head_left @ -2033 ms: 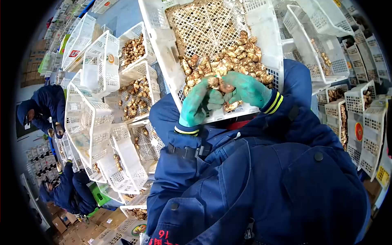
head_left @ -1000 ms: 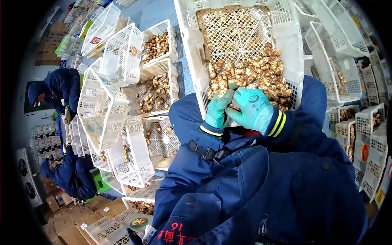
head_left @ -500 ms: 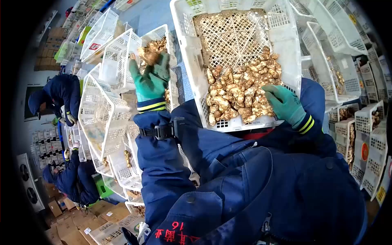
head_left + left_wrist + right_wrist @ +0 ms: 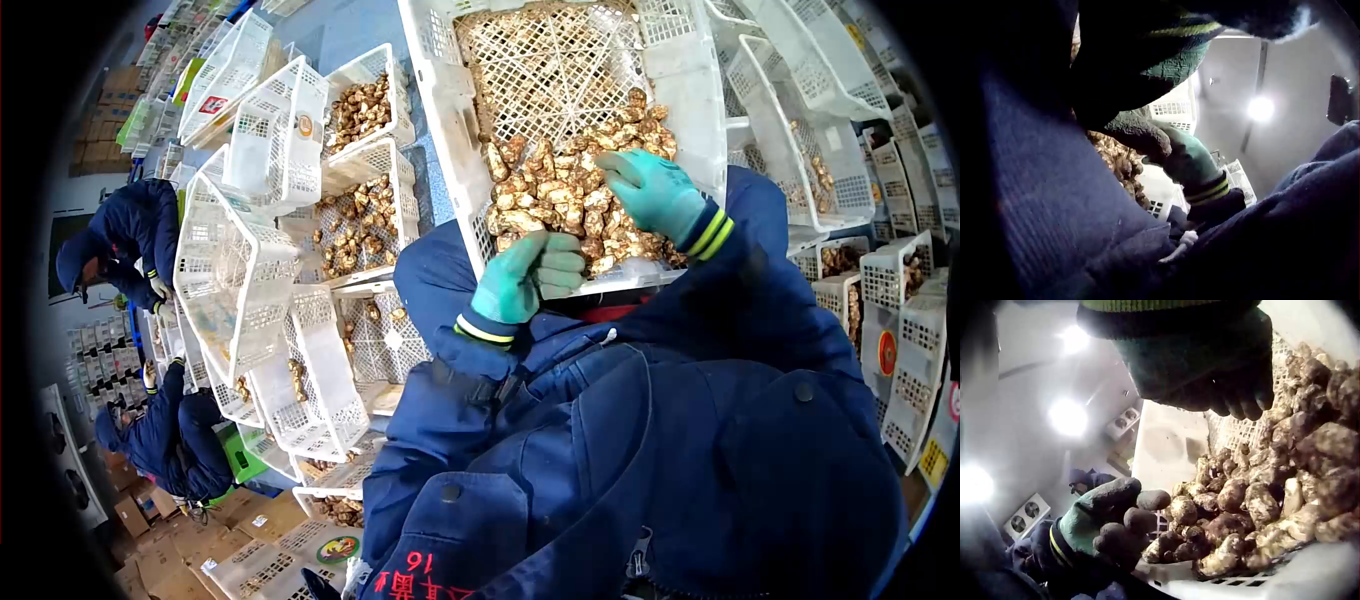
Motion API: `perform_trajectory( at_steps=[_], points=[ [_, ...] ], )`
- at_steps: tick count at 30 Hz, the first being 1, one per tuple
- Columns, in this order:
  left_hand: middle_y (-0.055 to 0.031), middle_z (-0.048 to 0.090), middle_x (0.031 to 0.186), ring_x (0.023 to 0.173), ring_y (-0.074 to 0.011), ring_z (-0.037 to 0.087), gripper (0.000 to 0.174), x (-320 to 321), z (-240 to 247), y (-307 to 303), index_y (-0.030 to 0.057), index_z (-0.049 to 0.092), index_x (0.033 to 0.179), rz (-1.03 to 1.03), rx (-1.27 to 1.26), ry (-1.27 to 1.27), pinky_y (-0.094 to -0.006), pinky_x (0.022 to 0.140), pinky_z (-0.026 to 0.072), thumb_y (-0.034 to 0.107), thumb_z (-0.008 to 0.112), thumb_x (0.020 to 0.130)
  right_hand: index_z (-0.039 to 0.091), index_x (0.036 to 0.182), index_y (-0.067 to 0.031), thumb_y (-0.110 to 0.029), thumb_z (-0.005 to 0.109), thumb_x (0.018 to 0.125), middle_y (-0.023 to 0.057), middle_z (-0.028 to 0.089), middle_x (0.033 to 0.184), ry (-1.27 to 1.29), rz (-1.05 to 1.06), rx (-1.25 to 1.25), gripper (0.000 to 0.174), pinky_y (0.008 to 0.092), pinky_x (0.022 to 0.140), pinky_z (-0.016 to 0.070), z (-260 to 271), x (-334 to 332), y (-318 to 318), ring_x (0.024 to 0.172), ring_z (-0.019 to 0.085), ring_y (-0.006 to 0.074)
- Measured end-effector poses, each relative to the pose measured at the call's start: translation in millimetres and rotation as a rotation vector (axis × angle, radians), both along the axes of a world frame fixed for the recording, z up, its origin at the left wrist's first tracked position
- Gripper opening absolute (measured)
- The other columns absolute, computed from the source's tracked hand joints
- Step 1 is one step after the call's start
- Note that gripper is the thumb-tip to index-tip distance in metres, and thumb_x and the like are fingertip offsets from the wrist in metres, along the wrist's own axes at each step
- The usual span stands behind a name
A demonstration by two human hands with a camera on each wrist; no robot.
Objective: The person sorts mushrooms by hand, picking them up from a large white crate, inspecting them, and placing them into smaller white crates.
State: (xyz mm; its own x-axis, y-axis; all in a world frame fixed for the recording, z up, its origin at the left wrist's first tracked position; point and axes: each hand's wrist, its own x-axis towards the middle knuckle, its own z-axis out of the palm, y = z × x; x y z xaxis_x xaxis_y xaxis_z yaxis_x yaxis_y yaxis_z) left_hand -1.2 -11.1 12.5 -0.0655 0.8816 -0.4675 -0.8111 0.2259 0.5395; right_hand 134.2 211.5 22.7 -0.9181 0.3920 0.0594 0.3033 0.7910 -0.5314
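A white perforated plastic crate [image 4: 440,120] rests on the person's lap, its near half heaped with stubby brown-and-cream mushrooms [image 4: 560,185]. Over the right of the heap, the green-gloved right hand [image 4: 655,195] reaches in with its fingers over the mushrooms. The right wrist view has this right hand [image 4: 1210,369] in shadow, fingers together and nothing seen in them. Beside the crate's near left corner is the gloved left hand [image 4: 525,275], its fingers loosely curled. No mushroom shows in the left hand [image 4: 1116,519] in the right wrist view.
To the left, smaller white crates [image 4: 360,215] hold sorted mushrooms, with taller crates [image 4: 235,260] standing beside them. More crates [image 4: 800,150] line the right side. Two other people in dark clothing [image 4: 120,235] work at the far left. Flattened cardboard [image 4: 180,555] lies lower left.
The left hand carried mushrooms to a left-hand crate half a second ago; now it is back at the lap crate without them. The right hand has moved from the crate's right edge onto the heap.
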Motion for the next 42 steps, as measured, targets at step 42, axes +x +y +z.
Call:
perform_trajectory(
  at_steps=[42],
  points=[
    [-0.0168,0.069,0.101,0.083,-0.0266,0.070,0.053,-12.3,-58.6,5.3,-0.0063,0.052,0.126,0.014,0.245,-0.509,-0.0324,0.072,0.0587,0.040,0.042,0.104,0.052,0.136,-0.0016,-0.017,0.062,0.090,0.0026,0.065,0.099,0.052,0.007,-0.972,0.050,0.0240,0.078,0.0485,-51.4,-134.1,4.4,0.084,0.059,0.0113]
  ],
)
